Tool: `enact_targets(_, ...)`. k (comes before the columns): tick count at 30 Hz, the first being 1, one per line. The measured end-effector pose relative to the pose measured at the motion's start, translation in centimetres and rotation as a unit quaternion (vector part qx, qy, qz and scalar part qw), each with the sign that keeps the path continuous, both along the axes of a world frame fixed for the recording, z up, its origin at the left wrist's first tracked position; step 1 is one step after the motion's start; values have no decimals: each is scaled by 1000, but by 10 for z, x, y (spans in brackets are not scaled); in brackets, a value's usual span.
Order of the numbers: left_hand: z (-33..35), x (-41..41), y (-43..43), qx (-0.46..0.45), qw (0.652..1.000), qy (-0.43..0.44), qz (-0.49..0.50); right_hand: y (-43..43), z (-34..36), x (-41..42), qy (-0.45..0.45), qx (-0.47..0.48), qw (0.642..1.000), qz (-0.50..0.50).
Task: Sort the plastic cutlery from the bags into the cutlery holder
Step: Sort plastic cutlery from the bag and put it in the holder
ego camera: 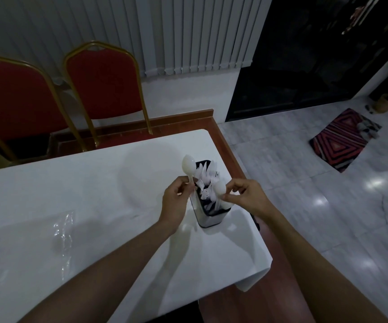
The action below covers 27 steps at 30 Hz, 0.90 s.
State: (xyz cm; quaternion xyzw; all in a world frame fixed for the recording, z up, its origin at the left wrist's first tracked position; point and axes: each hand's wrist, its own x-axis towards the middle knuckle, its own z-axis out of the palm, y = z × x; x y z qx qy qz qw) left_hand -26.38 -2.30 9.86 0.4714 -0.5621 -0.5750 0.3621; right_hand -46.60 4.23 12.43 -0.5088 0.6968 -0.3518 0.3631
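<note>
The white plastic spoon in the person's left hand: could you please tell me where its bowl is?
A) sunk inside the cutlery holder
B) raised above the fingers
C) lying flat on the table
B: the left hand pinches the white plastic spoon by its handle, bowl raised above the fingers, beside the steel cutlery holder.

Dim indoor scene, bluish cast, bright ceiling-light glare spots on the glossy floor (372,183) at right, soft arm shadows on the white counter (71,187), wide-angle bending at edges, dark corners.
</note>
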Motion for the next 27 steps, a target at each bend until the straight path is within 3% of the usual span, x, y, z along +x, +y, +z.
enact_targets(5,-6,-5,7,11,1000,-4,-24,3,-4,-1,34,36,999,22)
enact_targets(9,-16,-9,14,-131,982,-118,-66,4,-3,1,37,27,999,7)
enact_targets(12,-19,-14,17,-158,965,-182,-97,4,-2,2,47,19,999,8)
enact_targets(20,-24,-11,13,-197,947,-197,-158,4,1,9,92,-55,994,-18)
enact_targets(27,-32,31,7,-294,914,-266,-83,-1,8,40,166,-129,977,13)
